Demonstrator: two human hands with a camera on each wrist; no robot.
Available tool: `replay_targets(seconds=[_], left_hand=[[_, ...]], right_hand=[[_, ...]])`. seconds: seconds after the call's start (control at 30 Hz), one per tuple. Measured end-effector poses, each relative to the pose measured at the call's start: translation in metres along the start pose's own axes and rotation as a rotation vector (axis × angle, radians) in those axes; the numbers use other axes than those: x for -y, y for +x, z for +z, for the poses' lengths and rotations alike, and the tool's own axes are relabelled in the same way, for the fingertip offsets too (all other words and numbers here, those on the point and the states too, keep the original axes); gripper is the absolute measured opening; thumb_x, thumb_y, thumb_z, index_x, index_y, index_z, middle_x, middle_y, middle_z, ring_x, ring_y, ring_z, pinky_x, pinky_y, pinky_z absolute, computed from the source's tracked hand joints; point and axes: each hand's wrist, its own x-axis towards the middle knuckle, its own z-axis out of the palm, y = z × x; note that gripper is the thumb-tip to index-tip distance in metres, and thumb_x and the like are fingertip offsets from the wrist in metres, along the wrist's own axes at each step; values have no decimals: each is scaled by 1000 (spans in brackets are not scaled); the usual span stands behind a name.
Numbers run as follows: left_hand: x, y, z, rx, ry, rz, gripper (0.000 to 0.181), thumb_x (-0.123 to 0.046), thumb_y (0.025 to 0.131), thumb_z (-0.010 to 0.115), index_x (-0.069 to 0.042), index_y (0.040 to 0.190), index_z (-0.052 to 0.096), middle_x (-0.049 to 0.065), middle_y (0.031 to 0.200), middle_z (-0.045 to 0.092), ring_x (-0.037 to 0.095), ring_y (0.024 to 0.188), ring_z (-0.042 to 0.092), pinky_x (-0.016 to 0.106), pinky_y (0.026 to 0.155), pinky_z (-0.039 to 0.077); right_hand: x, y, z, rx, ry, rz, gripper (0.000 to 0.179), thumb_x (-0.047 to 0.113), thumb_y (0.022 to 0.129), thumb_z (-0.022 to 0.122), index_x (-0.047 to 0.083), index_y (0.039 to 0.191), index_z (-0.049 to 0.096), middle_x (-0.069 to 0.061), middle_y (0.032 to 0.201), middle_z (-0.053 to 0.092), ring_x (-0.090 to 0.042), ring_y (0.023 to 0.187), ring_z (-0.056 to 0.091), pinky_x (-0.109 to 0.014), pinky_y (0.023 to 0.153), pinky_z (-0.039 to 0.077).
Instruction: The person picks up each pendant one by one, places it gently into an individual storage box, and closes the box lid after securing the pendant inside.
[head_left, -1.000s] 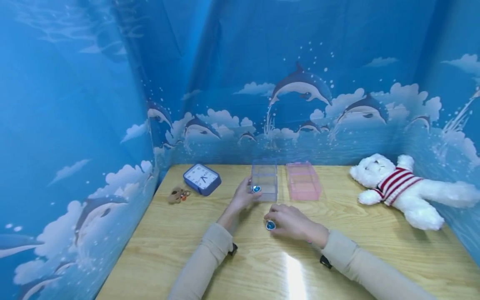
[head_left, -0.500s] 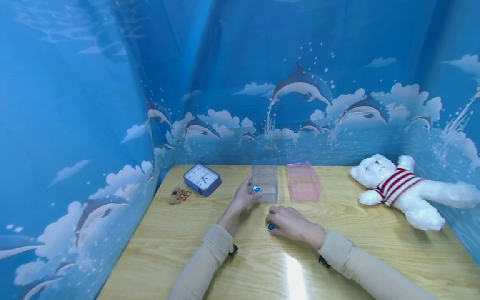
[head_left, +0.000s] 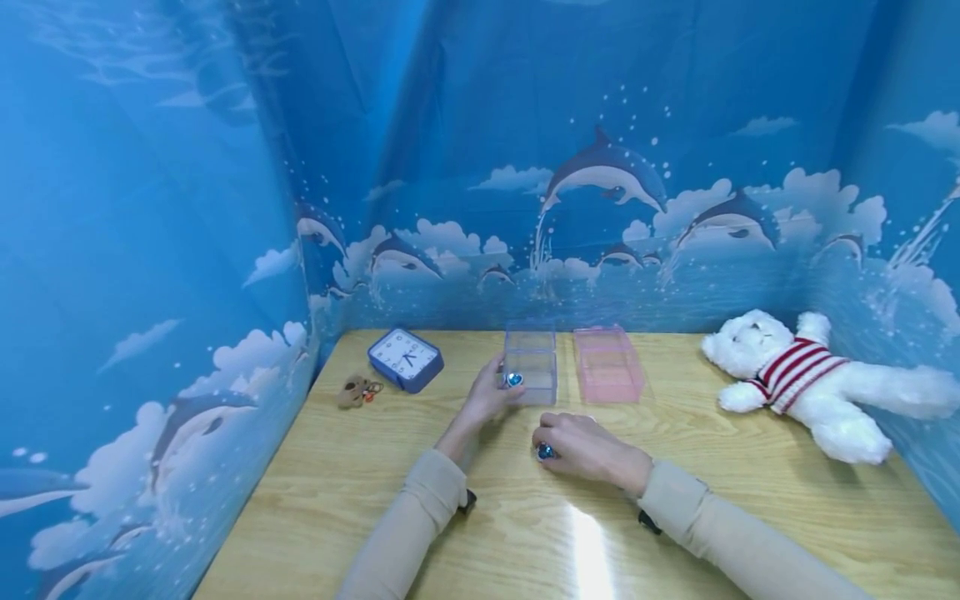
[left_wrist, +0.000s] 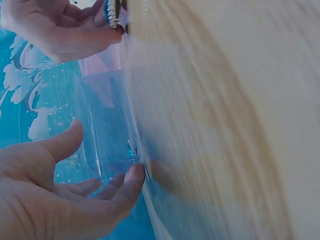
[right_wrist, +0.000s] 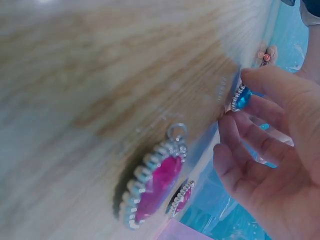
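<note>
Between the thumb and fingers of my right hand [head_left: 585,448] is a blue gem pendant [right_wrist: 243,98] with a beaded silver edge, pinched just above the table. My left hand [head_left: 489,392] is at the left side of a clear bluish-purple box [head_left: 536,363], its fingers loosely bent and its thumb held away from them. A fingertip [left_wrist: 134,174] appears to touch the box near its base. Another blue gem pendant [head_left: 514,379] shows at the box's front left, close to that hand. Two pink gem pendants, one nearer [right_wrist: 159,187] and one farther [right_wrist: 182,198], lie by my right hand.
A pink divided box [head_left: 609,367] stands right of the clear one. Farther left are a blue clock [head_left: 406,358] and a small brown bear keyring [head_left: 356,391]. On the right lies a white teddy bear [head_left: 795,375] in a striped sweater. Dolphin-print curtains [head_left: 480,167] enclose the table [head_left: 345,517].
My right hand has shifted slightly to the right, and the blue pendant has turned a little in its fingers. The left hand and the boxes stay practically in place.
</note>
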Motion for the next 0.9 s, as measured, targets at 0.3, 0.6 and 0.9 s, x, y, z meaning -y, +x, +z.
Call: replay_targets(seconds=[0.3,0.6,0.9], left_hand=[[-1,-2,-2,17,-33,4,80,-3,94,74,-8,164,34,25,156,50,43,127,65,47,104,60],[-3,-2,-2,16,-39,14,80,-4,94,74,-8,164,35,25,156,50,45,132,61,52,111,56],[-1,-3,-1,10,-26,24,80,-5,94,75,-7,164,34,26,157,49,46,138,56,55,115,52]], right_hand=[[-2,-3,-6,-81,157,7,27,7,89,78,6,116,74,-6,110,73,-18,94,74,-25,82,64],[-10,2,-30,-135,310,94,45,4,90,76,6,134,68,-9,117,70,-16,91,69,-19,77,61],[-21,11,-41,-192,338,149,33,5,89,77,2,122,72,-8,110,70,-10,85,66,-23,73,62]])
